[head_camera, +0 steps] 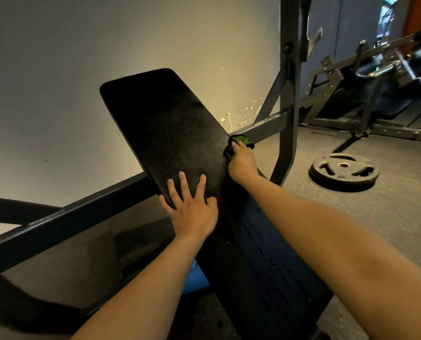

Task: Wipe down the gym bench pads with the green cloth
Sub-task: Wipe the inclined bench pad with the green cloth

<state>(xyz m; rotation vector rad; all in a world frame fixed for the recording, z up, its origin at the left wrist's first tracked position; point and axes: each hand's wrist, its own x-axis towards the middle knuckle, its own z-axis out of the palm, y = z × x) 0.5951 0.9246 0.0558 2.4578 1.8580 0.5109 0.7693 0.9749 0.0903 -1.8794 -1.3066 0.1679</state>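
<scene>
Right hand (242,161) bunches the green cloth (238,141) against the back pad (165,128) edge at three o'clock; left hand (192,204), fingers spread flat, holds nothing; best sweep with firm overlapping strokes toward eleven.

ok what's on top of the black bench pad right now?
The left hand lies flat, fingers spread, on the black bench pad's near end. The right hand presses the green cloth against its right edge. The pad surface under both is hidden.

Green cloth (241,141), black pad (170,128)
</scene>
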